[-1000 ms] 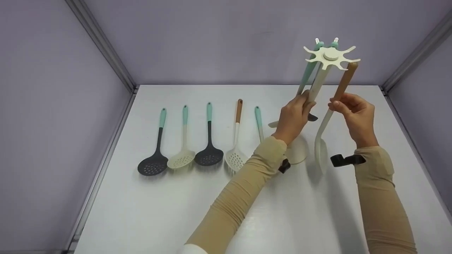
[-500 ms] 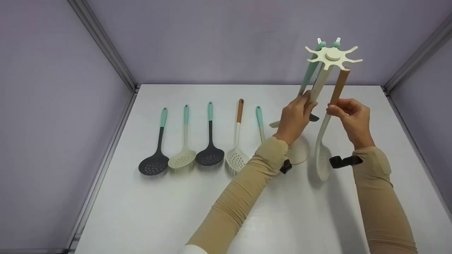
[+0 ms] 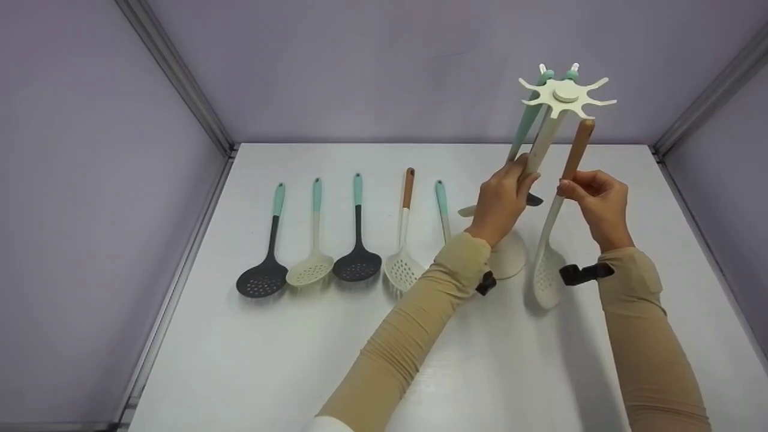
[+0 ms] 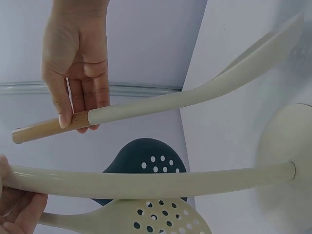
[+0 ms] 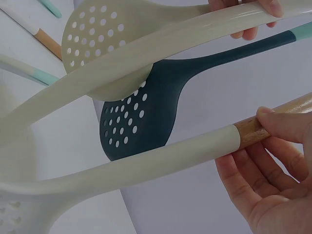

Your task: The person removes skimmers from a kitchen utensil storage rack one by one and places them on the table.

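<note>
Right now the right hand [image 3: 600, 207] pinches the brown-handled skimmer [image 3: 551, 222], which leans steeply, its top end seemingly just below the white rack [image 3: 566, 92]; the left hand [image 3: 501, 201] grips the rack's post [image 3: 543, 144].

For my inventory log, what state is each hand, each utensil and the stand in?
Cream plastic stand with star-shaped top: standing on its base
Left hand: gripping the stand's pole
White brown-handled perforated skimmer: held head down; whether hooked, unclear
Right hand: pinching that skimmer's handle
Dark perforated skimmer: hanging on the stand
Cream perforated skimmer: hanging on the stand
Five-utensil row: lying on the white table
</note>
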Available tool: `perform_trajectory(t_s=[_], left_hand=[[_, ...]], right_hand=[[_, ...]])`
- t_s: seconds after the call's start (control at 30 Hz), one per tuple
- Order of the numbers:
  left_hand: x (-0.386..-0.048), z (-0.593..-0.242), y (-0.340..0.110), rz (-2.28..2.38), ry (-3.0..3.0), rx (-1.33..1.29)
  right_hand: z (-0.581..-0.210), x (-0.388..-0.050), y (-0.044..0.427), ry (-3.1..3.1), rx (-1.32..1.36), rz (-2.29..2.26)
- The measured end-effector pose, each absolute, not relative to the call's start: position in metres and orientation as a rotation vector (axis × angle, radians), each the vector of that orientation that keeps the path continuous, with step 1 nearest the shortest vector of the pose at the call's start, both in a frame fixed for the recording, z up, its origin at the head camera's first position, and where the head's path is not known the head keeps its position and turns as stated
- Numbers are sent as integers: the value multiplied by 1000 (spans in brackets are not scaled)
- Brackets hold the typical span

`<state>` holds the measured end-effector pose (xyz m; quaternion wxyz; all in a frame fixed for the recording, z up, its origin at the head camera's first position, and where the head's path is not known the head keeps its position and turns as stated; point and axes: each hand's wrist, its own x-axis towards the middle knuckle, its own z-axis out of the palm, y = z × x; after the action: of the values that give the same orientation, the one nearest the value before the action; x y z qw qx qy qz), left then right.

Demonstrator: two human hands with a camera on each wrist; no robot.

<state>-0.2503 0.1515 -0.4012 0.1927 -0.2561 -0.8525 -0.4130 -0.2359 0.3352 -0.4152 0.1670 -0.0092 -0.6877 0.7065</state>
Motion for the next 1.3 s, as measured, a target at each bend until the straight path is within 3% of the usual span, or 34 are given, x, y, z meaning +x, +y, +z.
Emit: perform_trajectory(t_s=[1.3], left_hand=[[-248, -400, 153, -1115, -2459, -699]], right_hand=[[-437, -259, 335, -2100, -332, 1945]])
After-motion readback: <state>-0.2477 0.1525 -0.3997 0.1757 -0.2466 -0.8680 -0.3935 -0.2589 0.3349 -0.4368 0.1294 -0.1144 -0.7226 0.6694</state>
